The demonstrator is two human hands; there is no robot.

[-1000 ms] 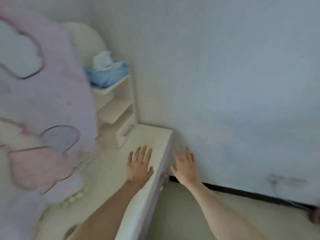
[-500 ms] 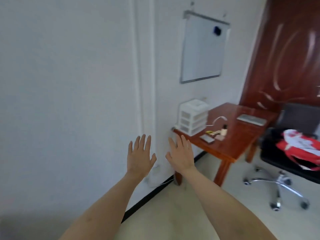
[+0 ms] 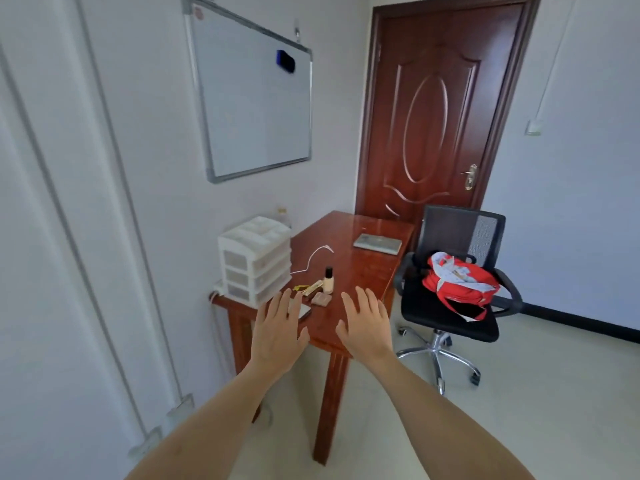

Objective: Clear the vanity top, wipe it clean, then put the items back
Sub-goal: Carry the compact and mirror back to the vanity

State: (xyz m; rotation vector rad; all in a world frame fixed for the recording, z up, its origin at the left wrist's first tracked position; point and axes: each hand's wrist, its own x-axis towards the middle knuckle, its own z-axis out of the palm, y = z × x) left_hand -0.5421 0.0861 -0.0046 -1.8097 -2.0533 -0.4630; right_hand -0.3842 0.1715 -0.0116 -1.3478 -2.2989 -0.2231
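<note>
Reddish wooden table: white plastic drawer organiser and cream glass bottle parked beyond the fingertips (return judged pending); left hand, right hand spread, nothing held.

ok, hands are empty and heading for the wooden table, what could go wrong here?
The small bottle stands upright among loose items by the white drawer organizer; a reaching left hand or right hand might tip it. The white cable could snag. The phone lies near the table edge and could slide off.
</note>
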